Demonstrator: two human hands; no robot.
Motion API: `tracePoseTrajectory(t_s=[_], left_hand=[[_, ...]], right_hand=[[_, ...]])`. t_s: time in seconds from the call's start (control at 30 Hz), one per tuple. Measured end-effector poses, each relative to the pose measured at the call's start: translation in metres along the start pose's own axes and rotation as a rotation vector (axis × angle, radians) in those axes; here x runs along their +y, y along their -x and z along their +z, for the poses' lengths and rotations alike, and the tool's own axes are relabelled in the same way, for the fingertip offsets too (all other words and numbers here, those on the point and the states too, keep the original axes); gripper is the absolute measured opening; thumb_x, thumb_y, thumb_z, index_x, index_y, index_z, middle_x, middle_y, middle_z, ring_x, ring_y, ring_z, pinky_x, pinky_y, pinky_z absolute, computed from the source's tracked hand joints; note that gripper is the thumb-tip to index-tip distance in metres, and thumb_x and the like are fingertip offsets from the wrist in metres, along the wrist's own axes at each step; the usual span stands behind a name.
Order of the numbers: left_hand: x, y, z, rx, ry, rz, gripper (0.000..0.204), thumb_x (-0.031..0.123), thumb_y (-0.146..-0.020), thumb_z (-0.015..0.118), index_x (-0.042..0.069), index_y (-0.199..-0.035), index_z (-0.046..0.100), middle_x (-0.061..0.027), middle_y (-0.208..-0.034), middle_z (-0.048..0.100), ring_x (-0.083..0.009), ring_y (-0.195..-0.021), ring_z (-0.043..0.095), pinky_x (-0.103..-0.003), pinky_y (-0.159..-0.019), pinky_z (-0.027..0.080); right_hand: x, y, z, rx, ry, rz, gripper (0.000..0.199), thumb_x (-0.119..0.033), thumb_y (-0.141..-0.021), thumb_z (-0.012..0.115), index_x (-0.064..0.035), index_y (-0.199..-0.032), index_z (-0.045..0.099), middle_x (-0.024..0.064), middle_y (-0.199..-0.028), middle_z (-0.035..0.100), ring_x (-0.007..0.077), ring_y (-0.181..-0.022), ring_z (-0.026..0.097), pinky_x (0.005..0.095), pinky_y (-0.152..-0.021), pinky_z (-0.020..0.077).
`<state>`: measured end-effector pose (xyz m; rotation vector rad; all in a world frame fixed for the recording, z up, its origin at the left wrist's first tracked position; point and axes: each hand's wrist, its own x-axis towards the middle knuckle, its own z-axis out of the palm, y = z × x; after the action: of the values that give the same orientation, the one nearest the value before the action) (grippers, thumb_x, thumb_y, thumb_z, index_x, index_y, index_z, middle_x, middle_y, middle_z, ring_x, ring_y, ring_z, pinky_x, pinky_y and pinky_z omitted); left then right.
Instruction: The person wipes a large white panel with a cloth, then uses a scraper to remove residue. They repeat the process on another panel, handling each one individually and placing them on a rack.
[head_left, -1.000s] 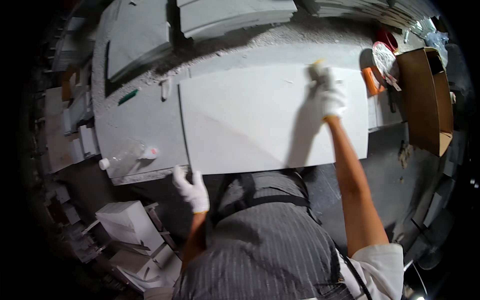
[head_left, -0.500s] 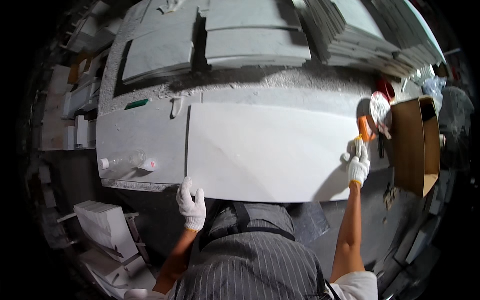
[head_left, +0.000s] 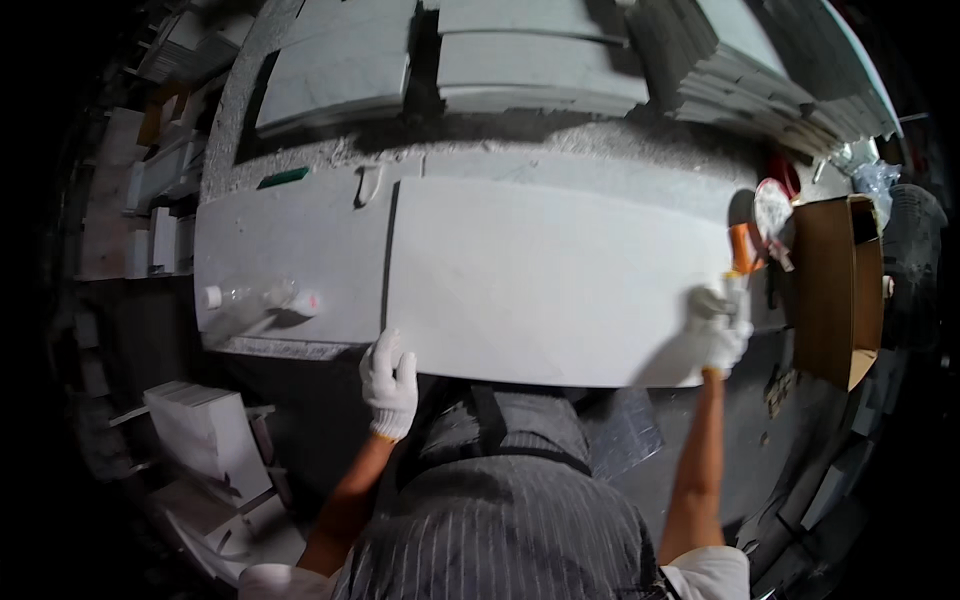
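A large, smooth white stone slab (head_left: 540,280) lies on the worktable. My left hand (head_left: 389,385), in a white knitted glove, is at its near left corner with the fingers apart. Fingertips reach the slab's edge there; contact is hard to judge. My right hand (head_left: 727,325), gloved alike and slightly blurred, is by the near right corner with its fingers bent. A small yellowish end shows at its far side, but what the fingers hold cannot be made out. Just beyond lies an orange object (head_left: 742,248), next to a round whitish disc (head_left: 772,208) on the table.
A clear bottle (head_left: 245,297) lies on a grey slab (head_left: 310,240) at left, near a green strip (head_left: 283,178). Stone slabs (head_left: 545,70) sit at the back, with tall stacks (head_left: 750,90) at back right. An open cardboard box (head_left: 828,290) stands right.
The view has shifted, moving the table and slab slightly up and right in the picture. My right hand has shifted a little around the slab's right edge. My left hand remains at the corner.
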<state>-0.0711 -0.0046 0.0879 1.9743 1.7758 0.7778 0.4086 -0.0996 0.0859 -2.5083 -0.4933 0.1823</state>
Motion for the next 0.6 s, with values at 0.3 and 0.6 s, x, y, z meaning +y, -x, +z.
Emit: tracePoseTrajectory(t_s=[0.3,0.6], left_hand=[[0.010,-0.029,0.007,-0.124,-0.042,0.220,0.032,0.011,-0.085,0.068,0.009,-0.117,0.064,-0.0100,-0.108,0.063,-0.0324,-0.103,0.056,-0.042,-0.092,0.046],[-0.014,-0.023,-0.002,-0.181,0.127,0.089,0.032,0.007,-0.088,0.064,0.004,-0.119,0.062,-0.0116,-0.110,0.066,-0.0272,-0.101,0.062,-0.039,-0.092,0.048]], right_hand=[[-0.021,0.145,0.107,-0.252,-0.436,-0.560,0.058,-0.007,-0.085,0.058,-0.0067,-0.142,0.048,0.0110,-0.128,0.059,0.0204,-0.111,0.059,0.0335,-0.090,0.0514],[0.065,0.029,-0.031,0.166,0.306,0.207,0.051,-0.012,-0.092,0.047,-0.0169,-0.142,0.047,0.0159,-0.105,0.057,0.0228,-0.087,0.063,0.0336,-0.078,0.0561]])
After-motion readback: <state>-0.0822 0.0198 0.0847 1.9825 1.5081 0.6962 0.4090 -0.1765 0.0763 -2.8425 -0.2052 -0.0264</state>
